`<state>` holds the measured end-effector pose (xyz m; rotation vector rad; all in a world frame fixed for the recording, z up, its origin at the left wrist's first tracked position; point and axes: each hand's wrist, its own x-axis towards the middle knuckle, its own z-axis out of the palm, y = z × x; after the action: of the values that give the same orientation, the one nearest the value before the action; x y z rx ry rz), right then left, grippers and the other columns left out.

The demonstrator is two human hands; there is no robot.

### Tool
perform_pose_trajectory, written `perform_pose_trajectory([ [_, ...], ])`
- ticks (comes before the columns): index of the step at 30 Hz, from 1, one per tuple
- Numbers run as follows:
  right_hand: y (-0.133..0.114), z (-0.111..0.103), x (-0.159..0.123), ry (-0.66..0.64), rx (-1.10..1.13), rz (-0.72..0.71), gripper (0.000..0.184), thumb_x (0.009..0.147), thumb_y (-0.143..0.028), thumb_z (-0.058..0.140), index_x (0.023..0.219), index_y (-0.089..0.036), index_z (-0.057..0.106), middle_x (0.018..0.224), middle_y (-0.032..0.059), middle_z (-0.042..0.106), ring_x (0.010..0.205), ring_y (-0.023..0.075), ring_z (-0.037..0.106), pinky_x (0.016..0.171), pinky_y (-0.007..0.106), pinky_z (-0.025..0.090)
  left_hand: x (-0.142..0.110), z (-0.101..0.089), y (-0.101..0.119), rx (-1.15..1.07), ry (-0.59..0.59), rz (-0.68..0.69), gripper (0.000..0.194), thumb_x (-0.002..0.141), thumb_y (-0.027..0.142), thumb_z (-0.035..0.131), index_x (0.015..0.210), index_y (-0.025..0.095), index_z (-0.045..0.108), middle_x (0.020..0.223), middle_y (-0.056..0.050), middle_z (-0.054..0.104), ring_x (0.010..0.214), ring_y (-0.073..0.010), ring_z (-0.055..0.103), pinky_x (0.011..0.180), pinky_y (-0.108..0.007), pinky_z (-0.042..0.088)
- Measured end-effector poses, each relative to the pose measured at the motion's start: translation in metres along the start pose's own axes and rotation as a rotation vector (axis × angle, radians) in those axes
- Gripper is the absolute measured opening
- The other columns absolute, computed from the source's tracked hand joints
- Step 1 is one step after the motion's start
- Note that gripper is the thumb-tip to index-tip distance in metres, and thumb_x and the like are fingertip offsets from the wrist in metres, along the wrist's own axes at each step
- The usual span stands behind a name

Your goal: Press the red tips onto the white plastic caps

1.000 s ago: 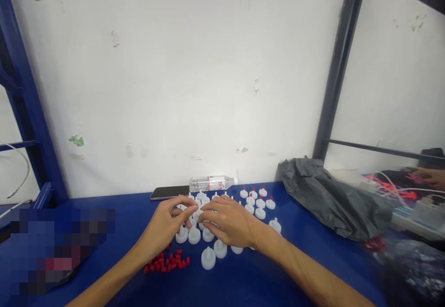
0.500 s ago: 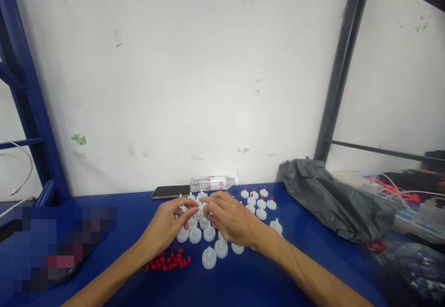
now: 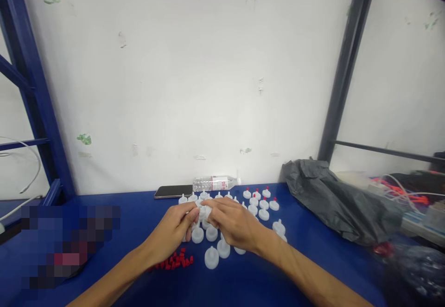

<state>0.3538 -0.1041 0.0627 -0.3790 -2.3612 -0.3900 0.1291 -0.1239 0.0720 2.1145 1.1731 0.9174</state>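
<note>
My left hand (image 3: 177,226) and my right hand (image 3: 232,221) meet above a cluster of white nozzle caps. Between them is a white nozzle cap (image 3: 205,212), gripped by my right fingers. My left thumb and forefinger are pinched together against its left side; whatever they hold is hidden. Below my left hand lies a loose pile of small red tip caps (image 3: 178,260). More white nozzle caps (image 3: 212,258) stand upright around and under my hands. To the right, several white caps with red tips (image 3: 274,204) stand grouped.
A clear plastic bottle (image 3: 217,183) lies along the wall beside a dark phone (image 3: 173,191). At right a grey plastic bag (image 3: 337,200) rests on the blue table (image 3: 132,214), near cables and a power strip. A blurred-out item (image 3: 69,246) lies at left.
My hands have closed together, and a white nozzle cap now shows between them. My left fingers have tightened into a pinch. The whole view has shifted slightly.
</note>
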Motion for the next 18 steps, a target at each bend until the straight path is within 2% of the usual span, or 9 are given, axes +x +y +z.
perform_pose_trajectory([
  [4, -0.0001, 0.0036, -0.0003, 0.043, -0.016, -0.045, 0.027, 0.087, 0.002, 0.048, 0.098, -0.021, 0.058, 0.133, 0.012, 0.069, 0.121, 0.0216, 0.065, 0.1, 0.035, 0.056, -0.0003, 0.0004, -0.0029, -0.065, -0.034, 0.002, 0.051, 0.099, 0.067, 0.034, 0.073, 0.025, 0.049, 0.048, 0.001, 0.059, 0.04, -0.0165, 0.047, 0.046, -0.031, 0.038],
  [10, -0.0048, -0.0014, 0.0025, 0.064, -0.011, -0.052, 0.035, 0.083, 0.005, 0.046, 0.101, -0.023, 0.057, 0.133, 0.0099, 0.069, 0.124, 0.0201, 0.064, 0.102, 0.034, 0.056, 0.0009, 0.0011, -0.0045, -0.172, -0.086, -0.006, 0.053, 0.097, 0.072, 0.035, 0.074, 0.026, 0.046, 0.045, 0.004, 0.052, 0.04, -0.017, 0.047, 0.045, -0.031, 0.035],
  [18, -0.005, 0.0, 0.0004, 0.026, -0.019, -0.072, 0.041, 0.073, 0.008, 0.045, 0.097, -0.022, 0.058, 0.141, 0.0115, 0.065, 0.127, 0.0217, 0.062, 0.107, 0.034, 0.053, -0.0005, -0.0012, -0.0048, -0.239, -0.135, 0.024, 0.048, 0.1, 0.064, 0.038, 0.074, 0.025, 0.05, 0.046, 0.008, 0.035, 0.041, -0.014, 0.028, 0.045, -0.033, 0.025],
])
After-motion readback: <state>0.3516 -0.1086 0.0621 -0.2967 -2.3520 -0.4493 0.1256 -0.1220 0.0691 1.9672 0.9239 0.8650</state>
